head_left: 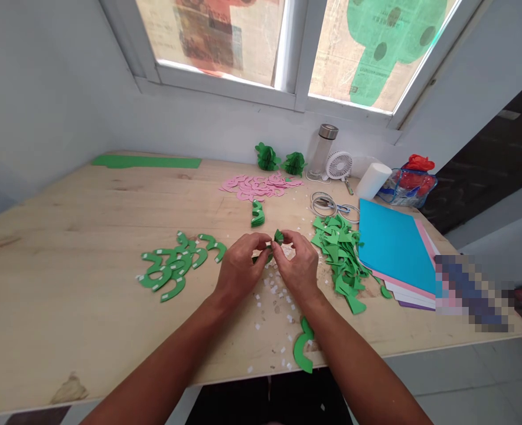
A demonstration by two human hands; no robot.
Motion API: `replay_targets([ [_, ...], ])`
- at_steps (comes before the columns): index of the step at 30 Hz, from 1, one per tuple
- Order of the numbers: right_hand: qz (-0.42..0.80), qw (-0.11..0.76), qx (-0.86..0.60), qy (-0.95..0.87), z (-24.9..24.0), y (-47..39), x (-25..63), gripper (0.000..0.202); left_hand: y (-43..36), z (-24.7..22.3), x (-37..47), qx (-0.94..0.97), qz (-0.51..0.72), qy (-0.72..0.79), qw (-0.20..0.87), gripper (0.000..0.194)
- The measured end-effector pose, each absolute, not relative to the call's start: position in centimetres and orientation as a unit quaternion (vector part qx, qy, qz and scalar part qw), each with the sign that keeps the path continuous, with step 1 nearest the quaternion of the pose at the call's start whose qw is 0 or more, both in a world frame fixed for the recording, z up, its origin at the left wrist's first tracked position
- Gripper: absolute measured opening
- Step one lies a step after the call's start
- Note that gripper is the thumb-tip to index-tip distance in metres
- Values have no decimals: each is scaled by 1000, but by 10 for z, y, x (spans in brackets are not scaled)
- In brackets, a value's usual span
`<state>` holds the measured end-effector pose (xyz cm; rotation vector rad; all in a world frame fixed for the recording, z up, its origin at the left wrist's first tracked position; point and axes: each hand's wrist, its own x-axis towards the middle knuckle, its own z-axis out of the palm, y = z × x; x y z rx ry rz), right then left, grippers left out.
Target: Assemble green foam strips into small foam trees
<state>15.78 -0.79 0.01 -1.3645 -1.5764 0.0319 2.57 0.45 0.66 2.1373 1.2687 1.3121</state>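
Both hands meet above the middle of the table. My left hand (242,264) pinches a curved green paper cutout (261,258) between thumb and fingers. Its folded upper part stands up by my right hand (300,264), whose thumb and fingers are also closed on it. Left of the hands lie several green curved cutouts (172,262) with small white squares on them. Behind the hands sits a small stack of green cutouts (257,215). Another green cutout (302,351) rests near the front edge, among scattered white paper bits (257,326).
Green scraps (343,254) are heaped right of my hands, beside blue sheets (394,245) and tape rolls (323,204). Pink cutouts (258,186), green paper ornaments (267,158), a bottle (322,150), a white fan (339,164) and a white roll (374,180) stand or lie behind.
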Motion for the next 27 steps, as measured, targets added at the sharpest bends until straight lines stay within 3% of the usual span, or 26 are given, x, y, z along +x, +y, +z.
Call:
replay_targets([
  [17,65,519,-573,-630,2,-8,159,13,2,15,25,721,461,447,259,11],
  [27,228,580,-547,-558,4,-3,160,16,9,12,22,670,455,414,415,14],
])
